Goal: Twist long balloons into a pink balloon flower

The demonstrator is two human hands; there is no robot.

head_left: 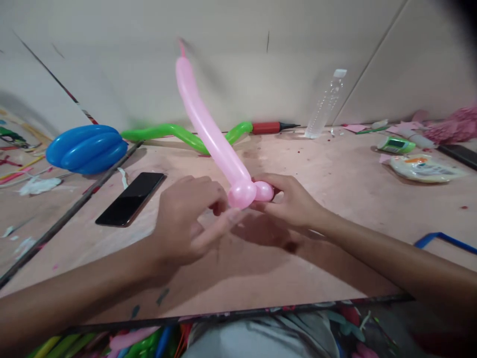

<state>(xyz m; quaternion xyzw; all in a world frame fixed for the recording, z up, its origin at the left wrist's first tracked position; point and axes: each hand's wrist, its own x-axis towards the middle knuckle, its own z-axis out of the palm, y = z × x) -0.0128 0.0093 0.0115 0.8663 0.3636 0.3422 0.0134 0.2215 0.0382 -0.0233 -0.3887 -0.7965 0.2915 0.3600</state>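
Note:
A long pink balloon (208, 124) rises up and to the left from between my hands, its thin uninflated tip pointing at the wall. Its lower end is twisted into two small round bubbles. My right hand (286, 199) pinches the smaller bubble at the right between thumb and fingers. Against the larger bubble, my left hand (194, 214) has its thumb at the underside and its fingers curled beside it. Whether those curled fingers grip any part of the balloon is hard to see.
Behind lie a blue twisted balloon (87, 149), a green balloon (160, 131), a red hand pump (266, 128) and a clear plastic bottle (325, 107). A black phone (131, 199) rests at left. At right are a white packet (421, 168) and a blue strip (447, 238).

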